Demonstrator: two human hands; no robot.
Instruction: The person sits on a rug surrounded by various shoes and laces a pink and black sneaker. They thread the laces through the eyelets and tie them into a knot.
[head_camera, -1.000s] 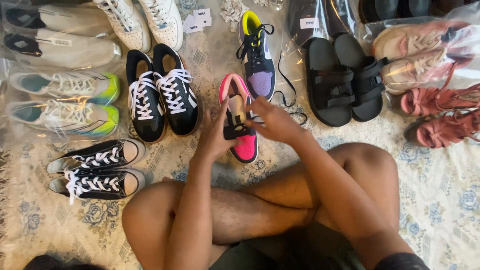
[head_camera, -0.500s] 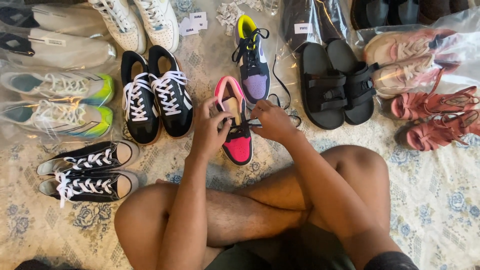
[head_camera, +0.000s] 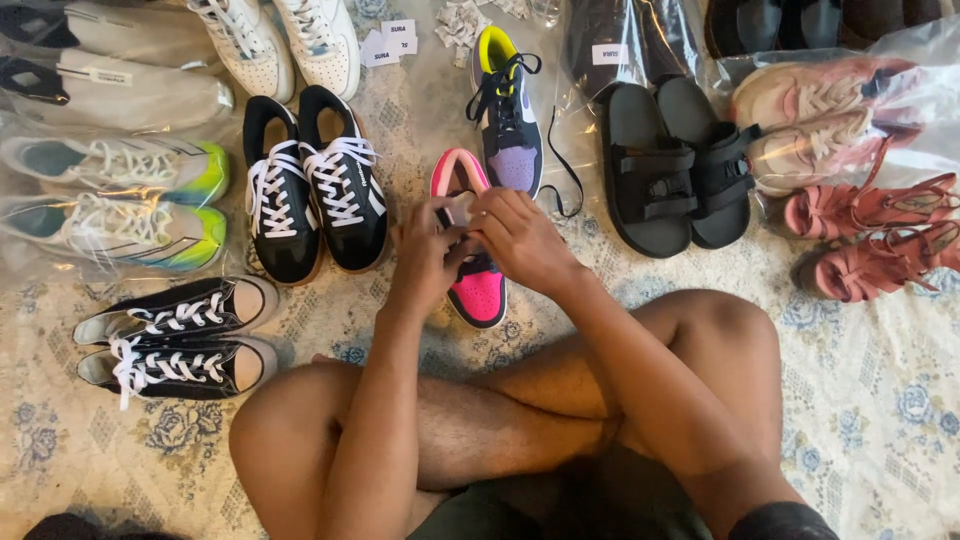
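To your left, the black sneakers with white laces (head_camera: 315, 185) stand laced. Your left hand (head_camera: 428, 262) and right hand (head_camera: 520, 240) meet over the pink sneaker (head_camera: 478, 290) on the floor ahead of your knees, fingers pinching its tongue area; lacing looks unfinished. The purple sneaker (head_camera: 508, 110) trails loose laces.

Sneaker (head_camera: 478, 290) at frame centre on the floor cloth (head_camera: 880, 420), both hands on it: left hand (head_camera: 425, 262) at its left side, right hand (head_camera: 520, 238) over its middle; second sneaker (head_camera: 508, 115) just above; laced pair (head_camera: 312, 190) to the left; bagged sneakers (head_camera: 120, 200) at far left; low pair (head_camera: 175, 335) at lower left; slide sandals (head_camera: 680, 170) to the right; strappy sandals (head_camera: 880, 235) at far right; crossed legs (head_camera: 520, 420) fill the lower frame.
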